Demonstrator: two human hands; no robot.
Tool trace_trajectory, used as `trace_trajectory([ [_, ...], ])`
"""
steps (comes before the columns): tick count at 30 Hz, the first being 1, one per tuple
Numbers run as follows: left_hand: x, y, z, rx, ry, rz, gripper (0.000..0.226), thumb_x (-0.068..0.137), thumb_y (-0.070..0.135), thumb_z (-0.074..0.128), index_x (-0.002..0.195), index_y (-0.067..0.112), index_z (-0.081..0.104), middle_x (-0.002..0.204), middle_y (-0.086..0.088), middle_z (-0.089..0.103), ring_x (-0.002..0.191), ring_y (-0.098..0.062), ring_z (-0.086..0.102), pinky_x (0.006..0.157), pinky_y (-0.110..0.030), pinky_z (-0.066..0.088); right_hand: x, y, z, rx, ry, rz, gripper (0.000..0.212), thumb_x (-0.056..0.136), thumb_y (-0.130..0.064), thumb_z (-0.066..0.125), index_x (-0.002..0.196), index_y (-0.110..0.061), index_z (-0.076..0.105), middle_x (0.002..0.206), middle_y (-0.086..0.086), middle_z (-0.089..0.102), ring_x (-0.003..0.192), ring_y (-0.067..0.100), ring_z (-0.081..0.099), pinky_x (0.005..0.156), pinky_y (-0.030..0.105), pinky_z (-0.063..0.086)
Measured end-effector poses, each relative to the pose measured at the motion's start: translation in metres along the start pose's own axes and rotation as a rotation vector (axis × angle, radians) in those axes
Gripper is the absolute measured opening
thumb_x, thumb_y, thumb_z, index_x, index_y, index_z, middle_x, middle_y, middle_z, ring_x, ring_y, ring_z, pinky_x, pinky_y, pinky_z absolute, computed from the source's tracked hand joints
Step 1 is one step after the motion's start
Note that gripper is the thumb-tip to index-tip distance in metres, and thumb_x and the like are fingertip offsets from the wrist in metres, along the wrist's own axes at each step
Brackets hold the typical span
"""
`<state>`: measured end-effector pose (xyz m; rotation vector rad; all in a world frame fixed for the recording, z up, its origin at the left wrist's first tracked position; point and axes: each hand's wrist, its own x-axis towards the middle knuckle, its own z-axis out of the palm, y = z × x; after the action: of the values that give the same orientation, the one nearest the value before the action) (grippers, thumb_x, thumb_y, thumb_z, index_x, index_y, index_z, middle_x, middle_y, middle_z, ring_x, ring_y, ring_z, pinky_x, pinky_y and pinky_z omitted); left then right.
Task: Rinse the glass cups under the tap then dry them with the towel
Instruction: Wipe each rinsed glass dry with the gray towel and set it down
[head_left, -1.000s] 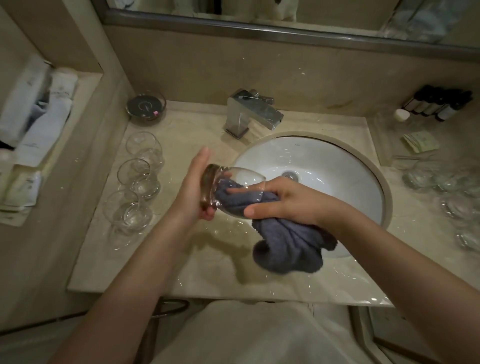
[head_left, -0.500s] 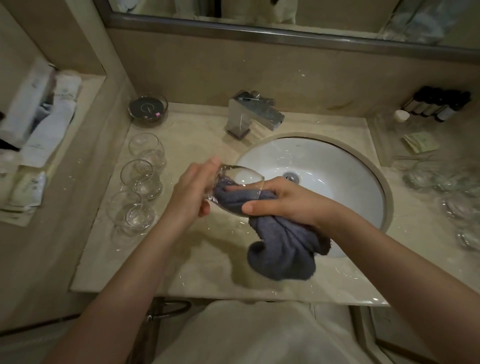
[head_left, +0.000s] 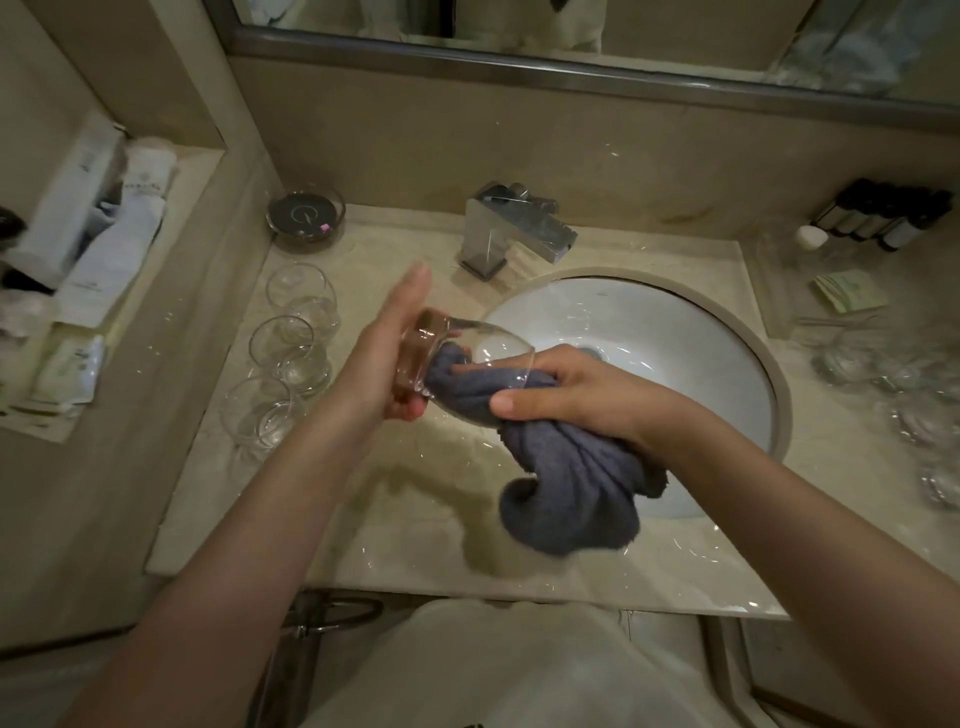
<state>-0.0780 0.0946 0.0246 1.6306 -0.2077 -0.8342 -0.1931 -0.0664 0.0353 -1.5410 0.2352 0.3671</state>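
A clear glass cup (head_left: 488, 347) lies on its side in the air over the counter, left of the sink (head_left: 675, 332). My left hand (head_left: 382, 364) holds its base, palm against the bottom and fingers stretched upward. My right hand (head_left: 566, 389) grips a grey towel (head_left: 566, 493) and pushes part of it into the cup's mouth; the rest hangs down over the sink's front rim. Three more glass cups (head_left: 291, 358) stand in a row on the counter to the left. The chrome tap (head_left: 511, 231) at the back runs no water.
Several more glasses (head_left: 893, 384) sit on the wet counter at the right. A round glass dish (head_left: 306, 215) stands at the back left. Dark small bottles (head_left: 888, 218) and packets (head_left: 849, 291) lie at the back right. A wall niche (head_left: 78, 270) at left holds toiletry packets.
The cup has turned in my hands: my left hand's fingers have opened out straighter along the base, while the right hand keeps the towel inside. The towel's hanging end swung slightly.
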Motion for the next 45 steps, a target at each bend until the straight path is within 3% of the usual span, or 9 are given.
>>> trace_trajectory([
  [4, 0.007, -0.007, 0.013, 0.046, 0.206, 0.083, 0.032, 0.077, 0.053, 0.069, 0.076, 0.023, 0.061, 0.065, 0.010, 0.064, 0.051, -0.007, 0.057, 0.051, -0.026, 0.042, 0.009, -0.002, 0.001, -0.069, -0.052, 0.008, 0.038, 0.087, -0.024, 0.071, 0.119, -0.005, 0.068, 0.107, 0.012, 0.073, 0.092, 0.014, 0.066, 0.087, 0.023, 0.052],
  [10, 0.005, -0.034, 0.007, 0.089, 0.136, 0.801, 0.011, 0.083, 0.038, 0.063, 0.091, 0.033, 0.058, 0.086, 0.013, 0.062, 0.088, -0.039, 0.065, 0.080, -0.061, 0.052, 0.001, 0.007, -0.008, 0.297, -0.241, 0.050, 0.025, 0.061, -0.043, 0.074, 0.072, -0.020, 0.079, 0.067, -0.004, 0.069, 0.060, 0.007, 0.065, 0.062, 0.019, 0.054],
  [15, 0.006, -0.013, -0.014, 0.093, -0.265, 0.270, 0.043, 0.070, 0.064, 0.054, 0.098, 0.031, 0.062, 0.098, 0.007, 0.071, 0.092, -0.020, 0.071, 0.062, -0.038, 0.057, 0.004, 0.004, -0.016, 0.106, -0.213, 0.094, 0.065, 0.063, -0.042, 0.087, 0.107, 0.002, 0.069, 0.093, 0.025, 0.064, 0.082, 0.032, 0.061, 0.081, 0.040, 0.051],
  [21, 0.016, 0.009, -0.028, 0.420, -0.821, -0.200, 0.089, 0.052, 0.074, 0.078, 0.123, 0.022, 0.065, 0.118, -0.013, 0.070, 0.110, -0.034, 0.066, 0.093, -0.044, 0.051, 0.010, -0.007, -0.006, -0.171, -0.357, 0.116, 0.014, 0.083, -0.019, 0.066, 0.094, -0.014, 0.072, 0.085, -0.002, 0.072, 0.081, 0.010, 0.066, 0.077, 0.022, 0.052],
  [25, 0.016, 0.007, -0.030, 0.484, -0.908, -0.272, 0.084, 0.044, 0.064, 0.089, 0.110, 0.015, 0.070, 0.107, -0.008, 0.073, 0.097, -0.029, 0.069, 0.083, -0.034, 0.055, 0.015, -0.004, 0.001, -0.188, -0.415, 0.127, 0.011, 0.083, -0.014, 0.063, 0.090, -0.017, 0.071, 0.079, -0.008, 0.072, 0.077, 0.006, 0.066, 0.073, 0.018, 0.051],
  [28, 0.010, 0.002, -0.038, 0.570, -0.858, -0.250, 0.071, 0.054, 0.055, 0.089, 0.115, 0.025, 0.069, 0.115, -0.010, 0.071, 0.108, -0.046, 0.064, 0.092, -0.052, 0.053, 0.019, -0.001, 0.004, -0.201, -0.404, 0.127, 0.021, 0.082, -0.014, 0.064, 0.102, -0.019, 0.071, 0.088, -0.007, 0.074, 0.085, 0.008, 0.068, 0.079, 0.020, 0.051],
  [33, -0.005, -0.008, -0.066, 0.579, -0.711, -0.227, 0.083, 0.047, 0.042, 0.091, 0.122, 0.034, 0.058, 0.117, -0.009, 0.068, 0.101, -0.021, 0.070, 0.088, -0.046, 0.057, 0.021, 0.006, -0.009, -0.145, -0.339, 0.130, 0.034, 0.078, -0.021, 0.071, 0.111, -0.013, 0.071, 0.108, 0.009, 0.074, 0.102, 0.021, 0.068, 0.091, 0.026, 0.052],
  [36, -0.018, -0.026, -0.090, 0.556, -0.460, -0.135, 0.085, 0.037, 0.046, 0.087, 0.117, 0.041, 0.056, 0.115, 0.008, 0.065, 0.092, -0.007, 0.070, 0.084, -0.027, 0.056, 0.019, 0.009, -0.015, -0.027, -0.208, 0.130, 0.034, 0.077, -0.018, 0.072, 0.110, -0.011, 0.072, 0.107, 0.015, 0.073, 0.098, 0.024, 0.069, 0.088, 0.028, 0.054],
  [45, -0.056, -0.111, -0.113, 0.289, 0.328, 0.067, 0.090, 0.024, 0.051, 0.087, 0.107, 0.046, 0.050, 0.114, 0.011, 0.058, 0.105, -0.009, 0.064, 0.087, -0.029, 0.051, 0.036, 0.030, 0.026, -0.036, -0.045, 0.165, 0.018, 0.089, -0.005, 0.064, 0.102, -0.016, 0.072, 0.085, -0.005, 0.076, 0.079, 0.005, 0.070, 0.070, 0.013, 0.050],
])
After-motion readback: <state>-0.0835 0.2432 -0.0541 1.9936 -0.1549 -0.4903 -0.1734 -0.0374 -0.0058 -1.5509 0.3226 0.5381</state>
